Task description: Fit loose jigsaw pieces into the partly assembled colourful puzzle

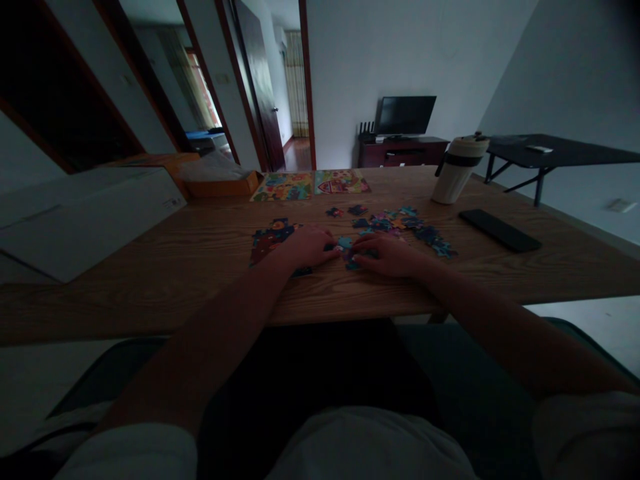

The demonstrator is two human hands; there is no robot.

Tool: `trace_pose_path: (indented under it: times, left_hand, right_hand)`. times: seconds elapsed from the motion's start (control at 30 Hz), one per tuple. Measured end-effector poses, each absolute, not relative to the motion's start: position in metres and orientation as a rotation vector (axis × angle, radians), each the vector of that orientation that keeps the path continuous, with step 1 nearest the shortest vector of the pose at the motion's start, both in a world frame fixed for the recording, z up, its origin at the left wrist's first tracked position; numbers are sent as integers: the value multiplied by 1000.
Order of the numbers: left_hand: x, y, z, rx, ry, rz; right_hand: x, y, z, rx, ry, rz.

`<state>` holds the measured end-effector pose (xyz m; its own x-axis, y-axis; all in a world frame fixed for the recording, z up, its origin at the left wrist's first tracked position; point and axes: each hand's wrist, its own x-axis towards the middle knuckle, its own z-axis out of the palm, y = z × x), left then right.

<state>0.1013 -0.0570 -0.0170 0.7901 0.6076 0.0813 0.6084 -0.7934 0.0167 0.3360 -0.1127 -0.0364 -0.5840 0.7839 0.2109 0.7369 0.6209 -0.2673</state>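
Both my hands rest on a wooden table (200, 260) among jigsaw pieces. My left hand (306, 245) lies palm down on the right edge of a partly joined dark puzzle section (270, 238), its fingers curled toward a small blue piece (345, 243). My right hand (387, 256) lies flat with fingers pointing left, pressing on pieces near that same blue piece. The fingertips of the two hands almost meet. A loose scatter of colourful pieces (400, 223) spreads behind and to the right of my right hand.
Two finished picture boards (310, 185) lie at the table's far side beside an orange box (220, 183). A white tumbler (457, 167) and a dark phone (500, 230) sit at right. A white carton (85, 213) fills the left. Beyond stand a television, a black side table and open doorways.
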Motion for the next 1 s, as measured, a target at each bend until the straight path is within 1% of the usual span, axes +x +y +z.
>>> trace_pose_path:
  times: [0.3,0.67,1.0]
  left_hand:
    - [97,-54,-21,-3024,-810,-134]
    - [98,-50,-22,-3083,-778,-166]
    - [102,-53,-22,-3129,-762,-212]
  right_hand:
    - [346,-117,-34,-1247,-2568,100]
    - [351,-107,-43,-1222,-2524,311]
    - [349,-103,-47,-1262,-2494,296]
